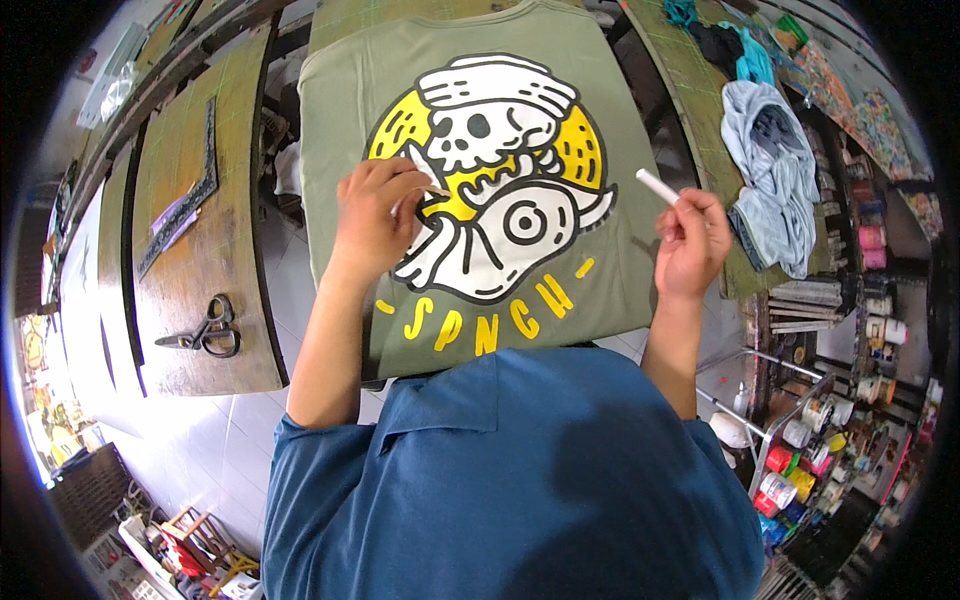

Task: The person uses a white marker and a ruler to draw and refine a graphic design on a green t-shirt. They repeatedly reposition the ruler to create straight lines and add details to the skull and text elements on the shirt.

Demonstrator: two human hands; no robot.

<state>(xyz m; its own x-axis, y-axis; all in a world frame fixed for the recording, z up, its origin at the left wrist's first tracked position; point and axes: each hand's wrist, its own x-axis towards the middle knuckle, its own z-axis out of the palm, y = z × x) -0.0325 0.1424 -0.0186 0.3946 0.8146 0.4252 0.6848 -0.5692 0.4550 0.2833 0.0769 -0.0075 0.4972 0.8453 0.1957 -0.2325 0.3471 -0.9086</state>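
Observation:
An olive-green T-shirt (340, 110) lies spread in front of me, with a large skull-and-fish print in white, yellow and black and yellow lettering below it. Over the left part of the print is my left hand (378, 218), its fingers bent together in a pinch. A small pale tip shows by the fingertips, too little to name. My right hand (694, 245) is raised beside the shirt's right edge. Its thumb and fingers grip a slim white stick (656, 186), which points up and left; its exact kind is unclear.
Scissors (205, 328) and a dark L-shaped ruler (195, 195) lie on a wooden board (220, 270) at left. Bunched grey-blue clothing (770, 170) covers part of another board at right. A metal-framed rack (790, 395) with several paint tubs stands at lower right.

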